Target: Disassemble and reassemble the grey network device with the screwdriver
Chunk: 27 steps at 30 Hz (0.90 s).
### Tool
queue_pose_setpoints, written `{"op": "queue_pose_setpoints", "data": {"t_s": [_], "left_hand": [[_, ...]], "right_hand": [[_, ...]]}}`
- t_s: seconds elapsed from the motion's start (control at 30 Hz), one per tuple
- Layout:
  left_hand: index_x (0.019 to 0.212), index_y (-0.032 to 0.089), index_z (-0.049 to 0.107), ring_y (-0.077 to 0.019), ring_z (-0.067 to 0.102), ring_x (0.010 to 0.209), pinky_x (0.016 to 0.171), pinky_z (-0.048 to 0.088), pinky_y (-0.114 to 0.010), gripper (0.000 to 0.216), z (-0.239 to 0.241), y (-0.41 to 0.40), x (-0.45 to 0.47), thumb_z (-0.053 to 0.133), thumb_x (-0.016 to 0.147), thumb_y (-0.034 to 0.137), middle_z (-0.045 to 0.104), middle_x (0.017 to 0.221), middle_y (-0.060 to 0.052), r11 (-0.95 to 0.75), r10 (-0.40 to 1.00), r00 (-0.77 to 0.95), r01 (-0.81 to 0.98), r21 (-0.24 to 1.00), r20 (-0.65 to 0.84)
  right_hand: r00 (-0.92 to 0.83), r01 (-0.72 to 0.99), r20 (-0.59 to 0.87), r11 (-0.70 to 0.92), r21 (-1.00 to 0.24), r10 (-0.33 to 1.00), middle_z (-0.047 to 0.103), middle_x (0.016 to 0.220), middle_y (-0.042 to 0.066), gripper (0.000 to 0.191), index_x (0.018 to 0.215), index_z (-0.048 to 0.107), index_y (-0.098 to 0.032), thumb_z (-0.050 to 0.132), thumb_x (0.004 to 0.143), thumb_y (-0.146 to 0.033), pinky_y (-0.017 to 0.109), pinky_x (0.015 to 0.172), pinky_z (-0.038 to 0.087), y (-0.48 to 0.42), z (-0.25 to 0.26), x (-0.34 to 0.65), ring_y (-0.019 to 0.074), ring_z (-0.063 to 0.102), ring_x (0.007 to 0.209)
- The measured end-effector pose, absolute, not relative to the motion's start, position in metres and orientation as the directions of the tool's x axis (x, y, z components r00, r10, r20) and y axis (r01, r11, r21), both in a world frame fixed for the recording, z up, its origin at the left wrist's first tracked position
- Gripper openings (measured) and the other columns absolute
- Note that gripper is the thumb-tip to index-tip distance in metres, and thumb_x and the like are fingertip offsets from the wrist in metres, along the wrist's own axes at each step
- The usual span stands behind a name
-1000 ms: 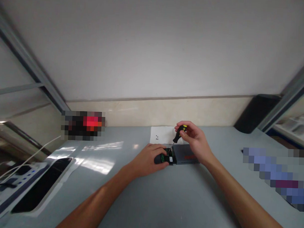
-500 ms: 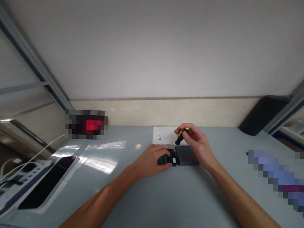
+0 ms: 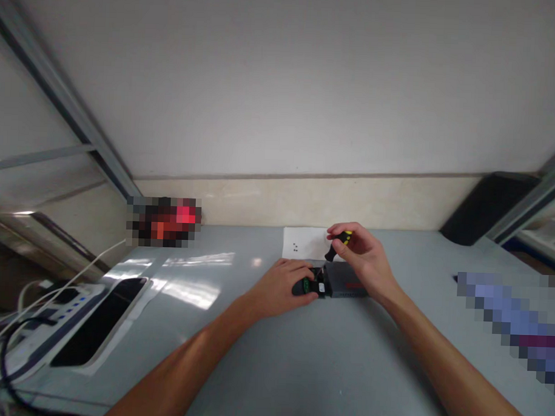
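Observation:
A dark grey boxy device (image 3: 347, 283) lies on the table, its left end showing a green circuit board (image 3: 306, 286) and a small white label. My left hand (image 3: 286, 288) is closed around that end, fingers over the far side and thumb along the near side. In my right hand (image 3: 367, 255) is a screwdriver (image 3: 332, 251) with a black and yellow handle, tilted with its tip down toward the exposed board. Whether the tip sits in a screw is too small to tell. Behind the device, several tiny dark pieces, probably screws (image 3: 295, 247), lie on white paper (image 3: 306, 238).
At left, a phone (image 3: 101, 323) with a black screen lies beside a white power strip (image 3: 57, 328) with cables. A black object (image 3: 484, 209) leans at the back right. Blurred-out items are at the back left and far right. A wall (image 3: 278, 202) closes off the back.
The whole view has shifted slightly, with the scene a little further right and up. Both hands keep their holds on the device and screwdriver.

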<state>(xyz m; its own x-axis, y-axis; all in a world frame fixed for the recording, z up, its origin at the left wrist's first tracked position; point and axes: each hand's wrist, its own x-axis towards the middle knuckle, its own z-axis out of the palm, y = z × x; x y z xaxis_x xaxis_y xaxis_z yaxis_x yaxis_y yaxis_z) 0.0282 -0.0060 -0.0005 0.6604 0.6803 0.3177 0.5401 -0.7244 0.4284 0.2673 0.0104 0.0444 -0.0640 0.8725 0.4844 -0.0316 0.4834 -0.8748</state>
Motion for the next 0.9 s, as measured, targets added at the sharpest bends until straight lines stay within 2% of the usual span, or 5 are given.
{"op": "queue_pose_setpoints", "data": {"t_s": [0.13, 0.37, 0.53, 0.7, 0.9], "left_hand": [[0.114, 0.027, 0.07, -0.0259, 0.07, 0.133, 0.114, 0.048, -0.043, 0.023, 0.0004, -0.0058, 0.0282, 0.079, 0.1, 0.043, 0.075, 0.142, -0.004, -0.722, 0.682, 0.663, 0.544, 0.428, 0.307], [0.113, 0.026, 0.071, -0.0247, 0.072, 0.129, 0.113, 0.048, -0.042, 0.021, -0.0001, -0.0054, 0.0293, 0.08, 0.099, 0.04, 0.077, 0.137, -0.002, -0.729, 0.676, 0.663, 0.542, 0.418, 0.322], [0.113, 0.026, 0.071, -0.0255, 0.071, 0.13, 0.113, 0.049, -0.042, 0.022, 0.0006, -0.0059, 0.0293, 0.079, 0.099, 0.04, 0.076, 0.139, -0.003, -0.725, 0.68, 0.664, 0.545, 0.421, 0.311], [0.113, 0.026, 0.071, -0.0261, 0.07, 0.132, 0.114, 0.049, -0.043, 0.022, 0.0011, -0.0069, 0.0295, 0.079, 0.1, 0.041, 0.076, 0.139, -0.004, -0.72, 0.686, 0.652, 0.547, 0.427, 0.322], [0.112, 0.026, 0.067, -0.0273, 0.07, 0.131, 0.115, 0.047, -0.044, 0.024, 0.0012, -0.0067, 0.0301, 0.079, 0.099, 0.041, 0.076, 0.139, -0.004, -0.706, 0.698, 0.65, 0.557, 0.437, 0.299]], "right_hand": [[-0.051, 0.015, 0.483, 0.485, -0.875, 0.874, 0.072, 0.094, 0.003, 0.026, 0.098, 0.076, -0.027, 0.089, 0.088, -0.047, 0.035, 0.079, 0.056, 0.0126, 0.0429, 0.2716, 0.0205, 0.066, 0.086], [-0.103, -0.069, 0.452, 0.447, -0.892, 0.886, 0.077, 0.13, 0.006, 0.025, 0.11, 0.078, -0.03, 0.079, 0.096, -0.051, 0.042, 0.093, 0.058, 0.0072, 0.0486, 0.2686, 0.0235, 0.072, 0.103], [-0.038, -0.03, 0.507, 0.506, -0.862, 0.861, 0.075, 0.098, 0.005, 0.028, 0.089, 0.079, -0.027, 0.09, 0.085, -0.053, 0.039, 0.081, 0.057, 0.0117, 0.0481, 0.2716, 0.0231, 0.067, 0.091], [-0.105, -0.088, 0.454, 0.447, -0.89, 0.885, 0.078, 0.105, 0.004, 0.031, 0.115, 0.078, -0.031, 0.08, 0.095, -0.054, 0.041, 0.092, 0.056, 0.0107, 0.0492, 0.2736, 0.0242, 0.07, 0.1], [-0.069, -0.033, 0.472, 0.471, -0.881, 0.879, 0.073, 0.099, 0.004, 0.027, 0.092, 0.074, -0.027, 0.086, 0.089, -0.051, 0.038, 0.083, 0.054, 0.008, 0.0474, 0.271, 0.0222, 0.066, 0.09]]}}
